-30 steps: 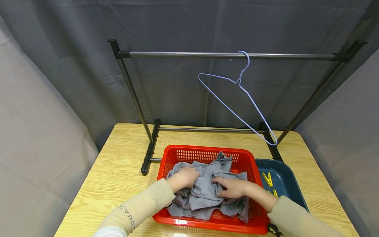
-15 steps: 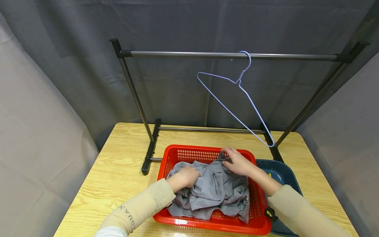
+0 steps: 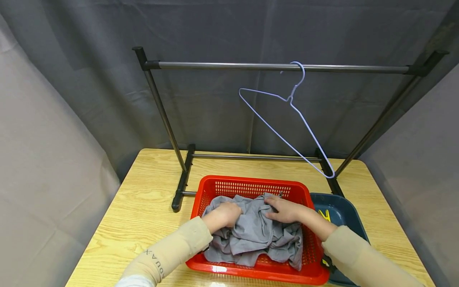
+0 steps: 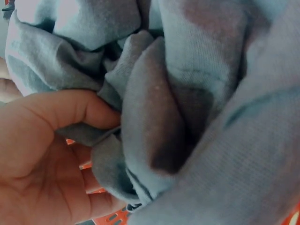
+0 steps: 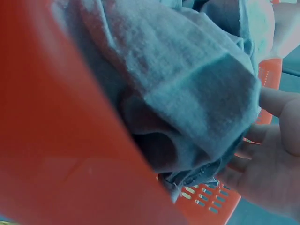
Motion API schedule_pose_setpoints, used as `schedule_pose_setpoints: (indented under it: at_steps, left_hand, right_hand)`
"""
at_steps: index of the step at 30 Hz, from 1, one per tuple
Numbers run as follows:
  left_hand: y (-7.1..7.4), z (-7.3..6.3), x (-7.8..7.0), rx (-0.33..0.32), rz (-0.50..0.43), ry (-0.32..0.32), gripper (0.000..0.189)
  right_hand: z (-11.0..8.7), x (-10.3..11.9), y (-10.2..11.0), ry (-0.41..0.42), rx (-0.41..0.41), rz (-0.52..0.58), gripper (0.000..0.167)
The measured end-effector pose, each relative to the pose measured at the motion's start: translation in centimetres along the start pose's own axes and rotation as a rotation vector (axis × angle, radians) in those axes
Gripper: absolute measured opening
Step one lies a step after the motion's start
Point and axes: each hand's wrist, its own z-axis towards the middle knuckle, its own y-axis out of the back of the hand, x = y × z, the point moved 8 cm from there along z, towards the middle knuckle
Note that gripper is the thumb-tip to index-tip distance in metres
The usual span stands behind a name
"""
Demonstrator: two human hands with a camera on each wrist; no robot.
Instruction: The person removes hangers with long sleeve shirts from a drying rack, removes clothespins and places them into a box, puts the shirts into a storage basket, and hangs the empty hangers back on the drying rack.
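A crumpled grey cloth lies heaped in the red plastic basket. My left hand grips a fold on the heap's left side. In the left wrist view, the thumb of that hand presses on the cloth, its fingers passing underneath. Over at the heap's far right part, my right hand touches the fabric with its fingers spread. Seen from the right wrist, the fingers of this hand reach behind the edge of the cloth, partly hidden by it.
Behind the basket stands a metal clothes rack with a lilac hanger on its bar. A dark blue tray holding yellow clothespins sits to the right, partly under my right forearm. Wooden table surface shows on the left.
My right hand went from the heap's middle right up to its far corner, then back slightly toward me; the cloth's raised far corner now lies lower. The left hand stayed in place.
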Motion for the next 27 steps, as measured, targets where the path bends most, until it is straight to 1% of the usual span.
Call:
schedule_pose_setpoints:
  at_steps: [5, 14, 18, 23, 25, 27]
  left_hand:
    - [0.0, 0.1, 0.0, 0.008, -0.020, -0.002, 0.017]
    - [0.1, 0.0, 0.4, 0.068, -0.061, 0.007, 0.023]
    - [0.7, -0.4, 0.6, 0.102, -0.072, 0.011, 0.020]
    - [1.7, -1.1, 1.2, 0.122, -0.121, 0.001, 0.012]
    - [2.1, -1.4, 1.4, 0.126, -0.157, -0.018, 0.015]
    - [2.6, -1.7, 1.7, 0.122, -0.208, -0.046, 0.014]
  right_hand:
    - [0.0, -0.1, -0.6, -0.001, 0.029, -0.028, 0.056]
    - [0.0, -0.2, -0.6, -0.040, 0.040, -0.013, 0.056]
    - [-0.3, 0.1, -0.5, -0.054, 0.046, -0.008, 0.057]
    - [-0.9, 0.5, 0.3, -0.051, 0.034, 0.009, 0.060]
    - [-1.3, 0.8, 0.9, -0.037, 0.014, 0.015, 0.062]
    - [-1.8, 1.3, 1.6, -0.018, -0.014, 0.014, 0.062]
